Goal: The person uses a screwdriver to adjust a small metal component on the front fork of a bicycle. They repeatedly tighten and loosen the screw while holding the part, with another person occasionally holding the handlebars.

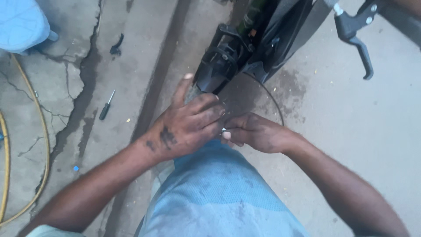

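Grease-stained left hand (186, 125) covers right hand (254, 131), both pinching a small, half-hidden silver part beside thin black cable (269, 96).

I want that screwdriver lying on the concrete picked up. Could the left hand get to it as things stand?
Probably yes. The screwdriver lies in the open on the concrete, nothing between it and the left hand. But that hand is busy at the thin cable with the right hand.

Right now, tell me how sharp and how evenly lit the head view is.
Head view: soft, even daylight, no glare and no hard shadows; the left hand and right hand are slightly blurred, so the small thing pinched between them is unclear; the screwdriver on the cracked concrete reads clearly; the brake lever is dark but distinct.
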